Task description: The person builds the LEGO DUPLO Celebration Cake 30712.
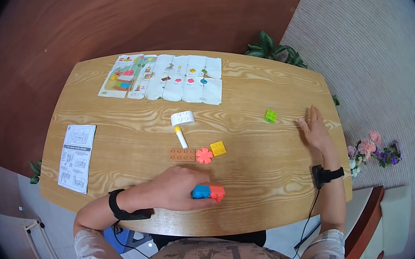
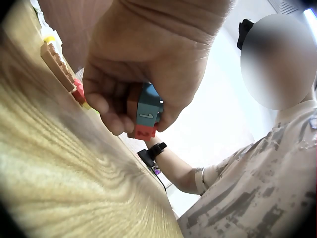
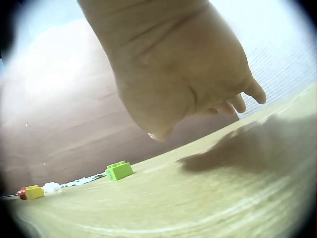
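My left hand point(image 1: 178, 187) grips a joined block of toy bricks near the table's front edge. Its blue brick point(image 2: 147, 111) bears a "1", and the red brick point(image 2: 143, 132) beside it a "2"; a reddish-brown side shows behind, partly covered by the fingers. Just beyond this hand lie a brown brick point(image 1: 182, 155), a coral flower piece point(image 1: 204, 155) and a yellow brick point(image 1: 218, 148). Over at the table's right side, my right hand point(image 1: 315, 133) holds nothing, its fingers extended above the wood and casting a shadow. Left of it sits a lime green brick point(image 1: 270, 116).
A white curved brick point(image 1: 182, 118) and a white candle piece point(image 1: 181, 137) with a yellow top are mid-table. Picture sheets point(image 1: 172, 78) lie at the back, and a printed instruction sheet point(image 1: 76, 158) at the left. Artificial flowers point(image 1: 367, 148) stand beyond the right edge.
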`<state>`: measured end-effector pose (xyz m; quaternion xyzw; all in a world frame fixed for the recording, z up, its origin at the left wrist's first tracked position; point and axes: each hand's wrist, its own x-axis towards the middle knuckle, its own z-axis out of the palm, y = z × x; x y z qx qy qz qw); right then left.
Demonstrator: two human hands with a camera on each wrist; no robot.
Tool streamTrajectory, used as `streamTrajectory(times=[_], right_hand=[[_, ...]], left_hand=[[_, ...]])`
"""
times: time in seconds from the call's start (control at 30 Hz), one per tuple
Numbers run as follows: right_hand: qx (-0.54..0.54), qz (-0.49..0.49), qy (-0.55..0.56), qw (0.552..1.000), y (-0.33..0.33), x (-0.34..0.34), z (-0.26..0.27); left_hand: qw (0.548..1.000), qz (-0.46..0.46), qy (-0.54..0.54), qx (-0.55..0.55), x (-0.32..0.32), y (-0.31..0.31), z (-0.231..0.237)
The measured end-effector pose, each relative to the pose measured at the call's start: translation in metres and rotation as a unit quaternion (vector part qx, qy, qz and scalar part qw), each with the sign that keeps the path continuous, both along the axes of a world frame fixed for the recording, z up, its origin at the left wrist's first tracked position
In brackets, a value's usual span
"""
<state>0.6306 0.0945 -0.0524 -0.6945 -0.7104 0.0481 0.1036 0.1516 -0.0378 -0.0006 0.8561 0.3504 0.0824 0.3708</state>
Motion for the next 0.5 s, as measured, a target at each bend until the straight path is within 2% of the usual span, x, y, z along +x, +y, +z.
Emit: streamTrajectory(times=[0.13,0.5], right_hand=[[-0.047,0.009,0.032,0.998,0.011,-0.007,-0.010],[-0.072,0.053,-0.025,0.996,0.028,-0.065,-0.012]], left_hand=[[1.000,0.001,-0.005,-0.006,0.000,0.000,0.002],[1.000,-0.002,0.010,-0.011,0.001,-0.001,-0.001]])
